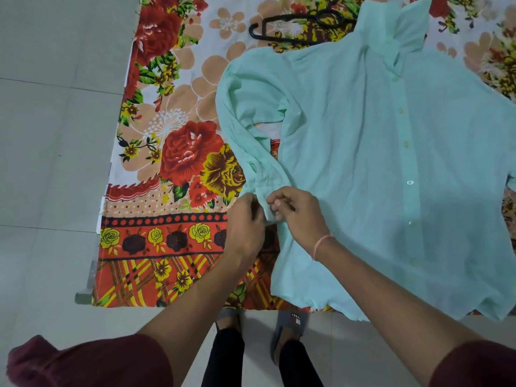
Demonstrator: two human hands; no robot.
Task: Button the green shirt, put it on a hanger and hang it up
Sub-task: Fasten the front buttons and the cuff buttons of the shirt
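Observation:
The pale green shirt (349,141) lies flat, front up, on a floral bedsheet (173,152), with its collar at the far end and its placket of white buttons running down the right side. Its left sleeve folds down toward me and ends in a cuff (265,203). My left hand (245,222) and my right hand (296,212) both pinch that cuff between their fingertips. A black plastic hanger (293,26) rests on the sheet beyond the shirt's shoulder, partly covered by the fabric.
The sheeted bed ends at an edge near my feet, which stand in grey slippers (290,328) on a pale tiled floor (55,163). The floor stretches along the left of the bed.

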